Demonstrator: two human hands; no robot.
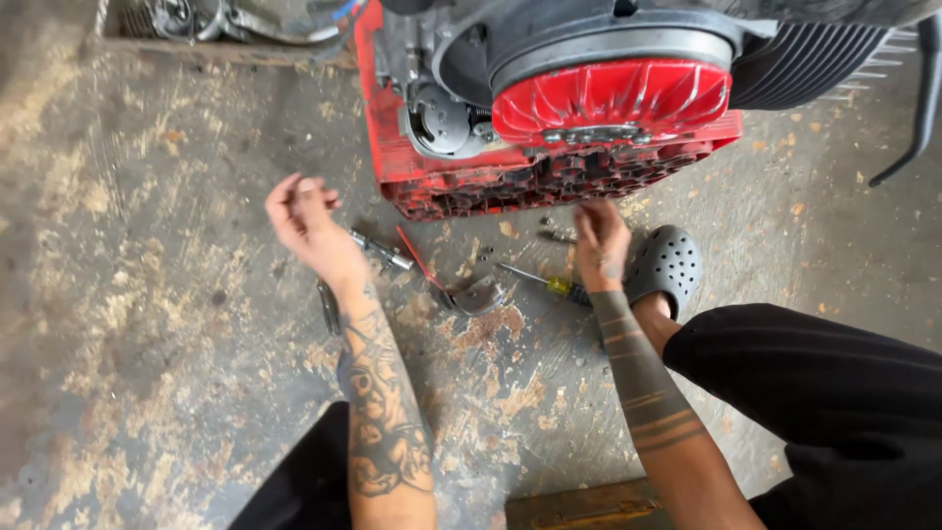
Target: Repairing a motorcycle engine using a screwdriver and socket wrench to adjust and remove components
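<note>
Your right hand (601,243) hangs low over the worn, paint-flaked floor (147,324), fingers together and pointing down, the grip loosely open and blurred; whether the fingertips pinch anything small you cannot tell. Just below and left of that grip lies a screwdriver (538,281) with a yellow and black handle, its shaft pointing away toward your left. Right beside the hand sits your grey perforated clog (667,265). Just beyond the fingertips a few small dark bolts (555,236) lie scattered on the floor.

Your left hand (306,221) is raised, fingers curled in toward the palm, the grip half closed; nothing clearly shows inside it. To its right lie a silver socket piece (383,251), a thin red-handled tool (417,257) and a bent metal bracket (478,295); a dark wrench (328,306) lies beside your wrist.

Beyond both grips stands the red crate (549,177), carrying an engine with a red finned fan cover (610,100) and grey cooling fins.
</note>
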